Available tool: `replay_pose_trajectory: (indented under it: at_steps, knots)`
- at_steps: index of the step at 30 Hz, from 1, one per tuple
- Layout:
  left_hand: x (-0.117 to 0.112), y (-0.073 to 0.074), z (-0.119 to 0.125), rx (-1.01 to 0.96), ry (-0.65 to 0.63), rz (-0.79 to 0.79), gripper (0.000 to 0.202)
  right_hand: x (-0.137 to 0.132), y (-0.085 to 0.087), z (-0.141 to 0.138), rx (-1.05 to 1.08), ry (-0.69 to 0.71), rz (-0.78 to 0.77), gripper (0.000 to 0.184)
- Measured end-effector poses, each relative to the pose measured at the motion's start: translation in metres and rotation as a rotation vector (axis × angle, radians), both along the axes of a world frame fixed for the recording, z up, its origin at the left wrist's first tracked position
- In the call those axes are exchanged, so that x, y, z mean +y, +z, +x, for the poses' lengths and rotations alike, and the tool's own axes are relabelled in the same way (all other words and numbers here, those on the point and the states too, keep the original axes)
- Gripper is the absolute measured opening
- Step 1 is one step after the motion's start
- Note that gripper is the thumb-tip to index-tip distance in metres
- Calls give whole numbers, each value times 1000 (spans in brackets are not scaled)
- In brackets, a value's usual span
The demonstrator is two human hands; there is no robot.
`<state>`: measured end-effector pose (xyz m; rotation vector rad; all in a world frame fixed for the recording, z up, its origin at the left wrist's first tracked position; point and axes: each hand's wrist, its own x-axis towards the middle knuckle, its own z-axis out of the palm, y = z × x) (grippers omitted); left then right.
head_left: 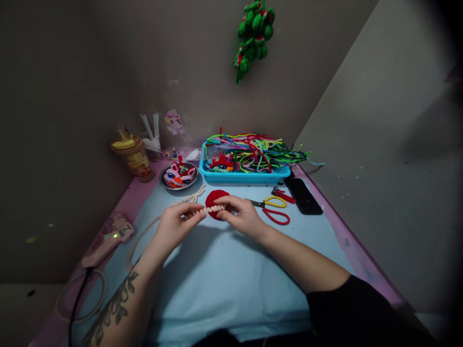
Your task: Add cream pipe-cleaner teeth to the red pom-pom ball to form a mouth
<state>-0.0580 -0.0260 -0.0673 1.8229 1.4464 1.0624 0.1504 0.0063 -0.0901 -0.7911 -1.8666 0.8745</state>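
Note:
Between my two hands a cream-coloured coiled pipe cleaner [210,209] is stretched level above the table. My left hand [181,219] pinches its left end between thumb and fingers. The other end sits in the fingers of my right hand [238,214]. Behind it, partly covered by my right fingers, lies a round red thing [216,197] whose kind I cannot make out. Another twisted cream pipe cleaner [193,196] rests just beyond my left hand. To the right of my right hand lie scissors [275,210] with one yellow and one red handle loop.
A blue tray [238,178] piled with coloured pipe cleaners stands at the back. Left of it is a metal bowl [166,185] of small colourful pieces. A black phone [304,196] lies right, a lidded cup [133,156] back left. A pink corded device [108,243] lies at left.

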Motion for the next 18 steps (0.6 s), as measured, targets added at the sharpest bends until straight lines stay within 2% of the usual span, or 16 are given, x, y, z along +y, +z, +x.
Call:
replay_pose_trajectory:
  at_steps: [5, 9, 12, 15, 18]
  knots:
    - [-2, -11, 5, 97, -65, 157, 28, -4, -5, -8, 121, 5, -279, 20]
    - [-5, -10, 9, 179, -72, 239, 19, -5, -6, -11, 155, 44, -341, 23]
    - [-5, -4, 9, 131, -73, 170, 17, -2, -4, -7, 149, 15, -203, 15]
    - [-4, 3, 6, 23, -96, -8, 21, 1, -1, -2, 101, 31, 12, 8]
    - [-2, 7, 3, -89, -157, -196, 24, 2, 0, 0, 72, 84, 141, 10]
